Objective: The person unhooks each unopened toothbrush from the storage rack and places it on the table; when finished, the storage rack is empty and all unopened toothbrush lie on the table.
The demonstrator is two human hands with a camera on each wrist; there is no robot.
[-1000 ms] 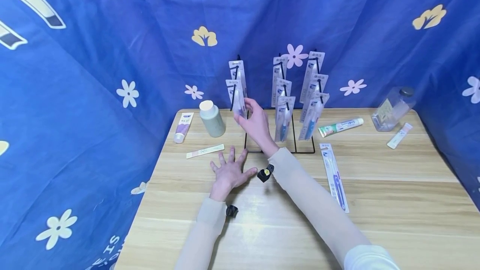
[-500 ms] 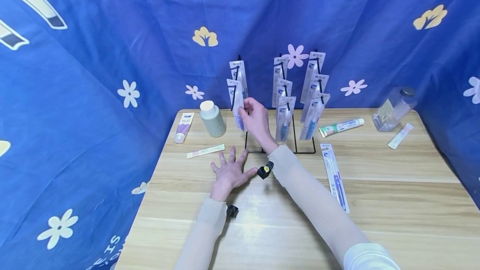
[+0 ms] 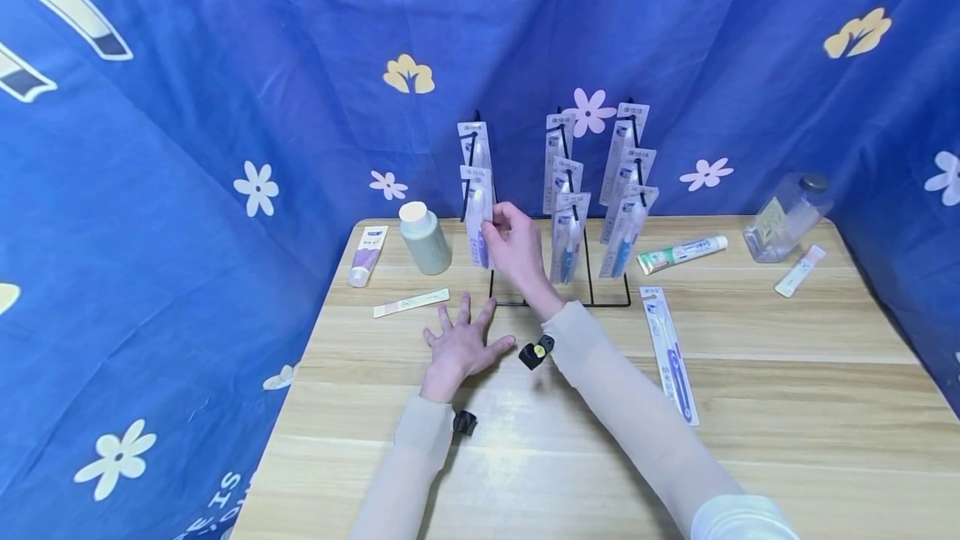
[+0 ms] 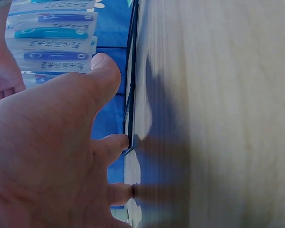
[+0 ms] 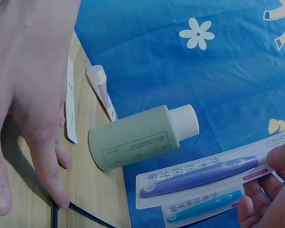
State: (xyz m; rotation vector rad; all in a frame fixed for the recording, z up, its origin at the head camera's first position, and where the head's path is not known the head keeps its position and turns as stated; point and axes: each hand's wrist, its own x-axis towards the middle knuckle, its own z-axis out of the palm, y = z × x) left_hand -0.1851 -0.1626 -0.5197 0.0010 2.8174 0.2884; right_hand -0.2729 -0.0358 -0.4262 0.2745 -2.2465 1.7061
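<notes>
My right hand [image 3: 516, 247] pinches the right edge of a packaged toothbrush [image 3: 477, 219] at the rack's left column. In the right wrist view this toothbrush has a purple handle [image 5: 199, 178], with thumb and fingers at one end. The pack now covers part of its black hook; whether the hook still passes through its hole cannot be told. Behind it hangs another pack [image 3: 472, 140], its handle teal in the right wrist view. My left hand [image 3: 459, 347] lies spread on the table, its index fingertip at the front bar of the black wire rack [image 3: 607, 305].
More packs hang on the middle [image 3: 570, 236] and right [image 3: 626, 232] columns. Left of the rack are a green bottle [image 3: 425, 242], a purple tube [image 3: 367, 255] and a thin sachet [image 3: 411, 302]. Rightward lie a toothpaste tube [image 3: 682, 255], a loose toothbrush pack [image 3: 669, 357] and a clear bottle [image 3: 783, 223].
My right hand has drawn the front left toothbrush pack forward and slightly right along its hook, so the pack now hides part of the wire. The left hand has stayed still.
</notes>
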